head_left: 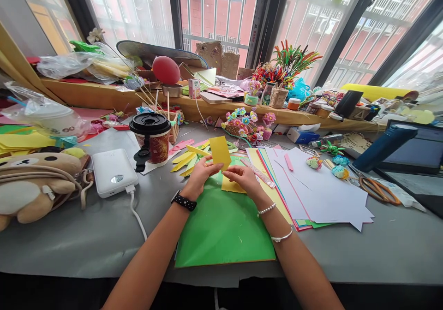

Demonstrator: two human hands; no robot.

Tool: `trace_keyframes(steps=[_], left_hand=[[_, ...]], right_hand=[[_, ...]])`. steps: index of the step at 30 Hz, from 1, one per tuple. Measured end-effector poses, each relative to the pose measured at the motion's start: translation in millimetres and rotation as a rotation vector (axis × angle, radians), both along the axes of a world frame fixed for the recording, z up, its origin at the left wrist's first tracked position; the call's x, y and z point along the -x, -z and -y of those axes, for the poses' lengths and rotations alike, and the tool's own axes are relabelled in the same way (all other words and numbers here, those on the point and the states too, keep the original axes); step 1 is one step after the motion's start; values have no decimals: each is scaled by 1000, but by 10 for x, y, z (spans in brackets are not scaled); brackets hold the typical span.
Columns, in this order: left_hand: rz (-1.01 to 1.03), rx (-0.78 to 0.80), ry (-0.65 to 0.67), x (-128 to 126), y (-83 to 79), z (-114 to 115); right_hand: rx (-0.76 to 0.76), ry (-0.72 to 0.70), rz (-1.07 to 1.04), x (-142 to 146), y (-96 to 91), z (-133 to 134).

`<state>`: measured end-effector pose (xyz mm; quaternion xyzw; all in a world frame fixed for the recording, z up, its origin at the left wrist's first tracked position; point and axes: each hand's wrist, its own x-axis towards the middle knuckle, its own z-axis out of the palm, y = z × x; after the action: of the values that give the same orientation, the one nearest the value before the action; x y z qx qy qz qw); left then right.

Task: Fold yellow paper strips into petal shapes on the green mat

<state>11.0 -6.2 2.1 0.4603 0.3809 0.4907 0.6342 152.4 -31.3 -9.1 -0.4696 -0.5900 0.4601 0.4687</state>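
A small piece of yellow paper [220, 151] is held up above the table, tilted. My left hand [200, 176] pinches its lower left edge between thumb and fingers. At its bottom corner, the fingers of my right hand [243, 179] are pressed together on the paper. Beneath both hands lies a large green sheet [224, 231]. Another yellow piece [232, 186] rests on that sheet, partly hidden by my right hand. Folded yellow and green paper strips [187, 158] are heaped just beyond my left hand.
To the left stand a lidded paper cup [155, 141], a white power bank [114, 172] with a cable, and a plush bear [38, 185]. On the right are stacked paper sheets [332, 194], a ruler [259, 174], scissors [379, 190] and a dark blue cylinder [385, 148].
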Motion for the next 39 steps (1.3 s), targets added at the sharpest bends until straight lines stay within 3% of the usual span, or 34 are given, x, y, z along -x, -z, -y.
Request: trace_keyframes(steps=[7, 15, 39], left_hand=[[-29, 0, 4, -9, 0, 25], [-8, -22, 15, 5, -6, 16], [-110, -32, 27, 6, 24, 8]], right_hand=[[-51, 60, 72, -1, 20, -11], [13, -30, -32, -20, -28, -3], [-43, 131, -94, -64, 9, -46]])
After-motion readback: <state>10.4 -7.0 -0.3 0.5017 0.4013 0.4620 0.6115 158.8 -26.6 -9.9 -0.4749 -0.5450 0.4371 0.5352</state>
